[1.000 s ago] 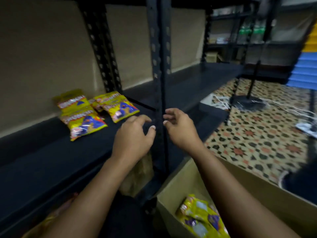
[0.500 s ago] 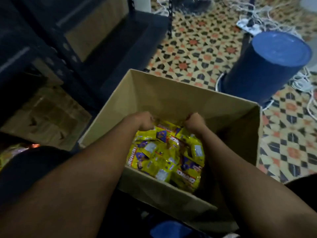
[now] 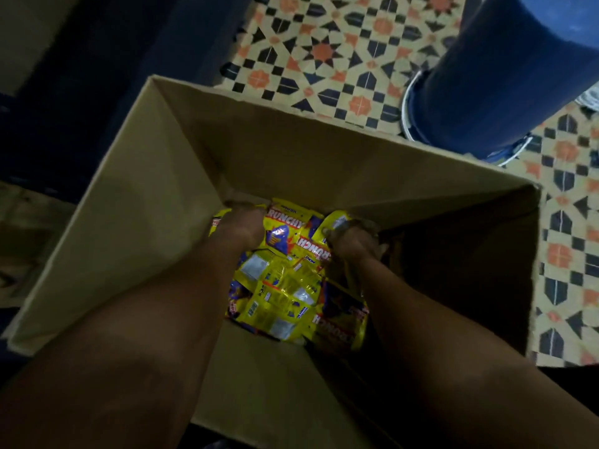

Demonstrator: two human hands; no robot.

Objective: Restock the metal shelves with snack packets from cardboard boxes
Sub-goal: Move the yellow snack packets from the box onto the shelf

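Note:
An open cardboard box [image 3: 168, 196] fills the middle of the head view. At its bottom lie several yellow snack packets [image 3: 285, 286] with red and blue print. Both my arms reach down into the box. My left hand [image 3: 244, 226] is curled into the packets at the far left of the pile, gripping one. My right hand [image 3: 353, 241] pinches the top edge of a yellow packet [image 3: 337, 222] at the far right. My fingertips are hidden among the packets.
A dark metal shelf unit [image 3: 97, 76] stands at the upper left, beside the box. A blue cylindrical drum [image 3: 505, 69] stands on the patterned tile floor [image 3: 324, 53] at the upper right, close to the box's far corner.
My view swung from the shelf down to the box. Both hands left the shelf post and went into the box, where they now grip packets.

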